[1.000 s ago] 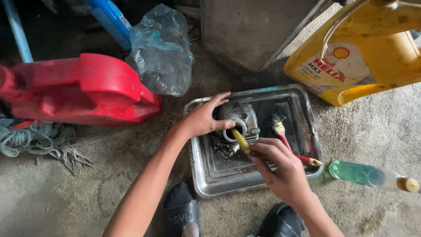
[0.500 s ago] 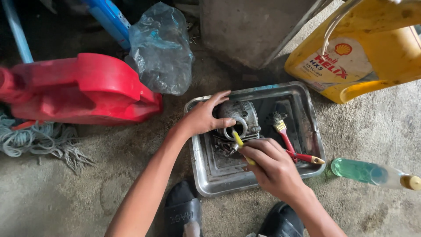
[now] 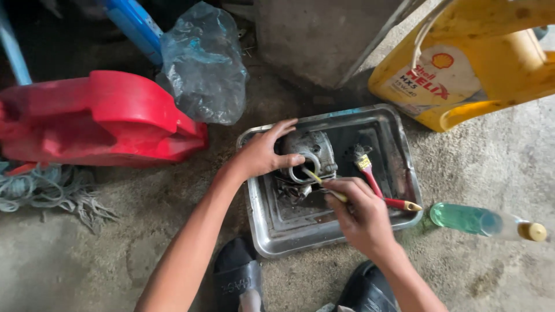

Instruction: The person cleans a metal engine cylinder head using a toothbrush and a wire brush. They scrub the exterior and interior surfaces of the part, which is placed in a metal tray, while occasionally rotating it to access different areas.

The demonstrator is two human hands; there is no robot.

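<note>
A dirty grey metal engine part [image 3: 317, 151] sits in a steel tray [image 3: 277, 225] on the concrete floor. My left hand [image 3: 263, 153] grips the part from its left side, thumb across its front. My right hand [image 3: 359, 215] holds a thin yellow-handled brush [image 3: 321, 183] whose tip goes into the part's round opening. A second brush with a red handle and yellow tip [image 3: 378, 188] lies in the tray to the right of the part, untouched.
A red plastic container [image 3: 98, 118] lies to the left, beside a crumpled clear plastic bag [image 3: 202, 63]. A yellow oil jug [image 3: 480, 63] stands at upper right. A clear bottle with green liquid [image 3: 483, 222] lies right of the tray. Frayed rope [image 3: 52, 196] at left. My sandalled feet [image 3: 240, 277] below.
My right hand has shifted slightly down and left with the yellow brush, working its tip at the part's opening. The left hand stays on the part.
</note>
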